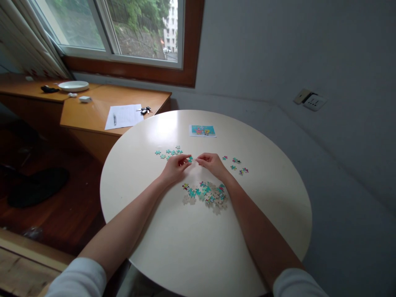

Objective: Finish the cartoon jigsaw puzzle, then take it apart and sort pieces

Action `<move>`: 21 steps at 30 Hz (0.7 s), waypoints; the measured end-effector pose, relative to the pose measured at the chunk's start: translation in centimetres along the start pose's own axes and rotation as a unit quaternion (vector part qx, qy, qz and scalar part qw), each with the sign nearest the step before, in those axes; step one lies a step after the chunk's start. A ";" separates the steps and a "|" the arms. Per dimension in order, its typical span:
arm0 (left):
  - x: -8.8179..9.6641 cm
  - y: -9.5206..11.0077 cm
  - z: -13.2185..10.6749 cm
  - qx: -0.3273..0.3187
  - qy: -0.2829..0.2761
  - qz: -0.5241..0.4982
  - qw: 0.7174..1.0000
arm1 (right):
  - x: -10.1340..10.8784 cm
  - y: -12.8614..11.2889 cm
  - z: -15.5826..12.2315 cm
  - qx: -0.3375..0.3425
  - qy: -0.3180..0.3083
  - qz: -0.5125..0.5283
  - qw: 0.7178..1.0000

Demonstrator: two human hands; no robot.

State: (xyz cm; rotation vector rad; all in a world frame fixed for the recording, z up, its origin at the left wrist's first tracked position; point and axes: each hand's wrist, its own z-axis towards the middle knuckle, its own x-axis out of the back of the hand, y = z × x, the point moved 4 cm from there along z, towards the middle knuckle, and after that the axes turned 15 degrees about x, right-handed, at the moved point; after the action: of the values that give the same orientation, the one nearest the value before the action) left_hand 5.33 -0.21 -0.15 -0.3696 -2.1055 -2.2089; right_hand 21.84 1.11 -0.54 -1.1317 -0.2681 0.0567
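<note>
From where I stand, the left hand (176,167) seems to pinch a teal puzzle piece (190,159) between thumb and fingers, just above the round table (262,206). The right hand (213,163) faces it, thumb and fingertip brought together; whether a piece sits between them, I can't tell.

Loose teal pieces (173,152) lie just beyond the left hand, a few mixed-colour pieces (236,161) lie to the right, and a heaped pile (210,194) sits between the forearms, some of it grey side up. The picture card (202,130) lies flat farther back.

The right forearm runs close by the pile, so a careless elbow could drag pieces along or sweep some off. The left wrist could nudge the teal ones out of place. A pinch this small could slip, and forcing a mismatched tab might bend it.
</note>
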 end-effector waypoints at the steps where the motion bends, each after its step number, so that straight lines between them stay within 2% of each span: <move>1: 0.0 0.0 0.0 0.003 0.000 -0.009 1.000 | 0.0 0.0 0.0 0.000 -0.001 0.000 1.000; 14: 0.5 -0.2 0.5 0.098 0.005 -0.124 0.987 | -0.1 0.1 0.0 -0.015 0.007 0.021 1.000; 21: 0.4 -0.5 0.7 0.133 -0.036 -0.254 0.957 | -0.1 0.2 0.0 -0.016 0.007 0.015 1.000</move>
State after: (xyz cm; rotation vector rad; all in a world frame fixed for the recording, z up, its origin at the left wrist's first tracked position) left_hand 4.94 0.53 -0.51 0.1298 -2.7421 -2.1064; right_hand 21.77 1.19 -0.68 -1.1665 -0.2400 0.0701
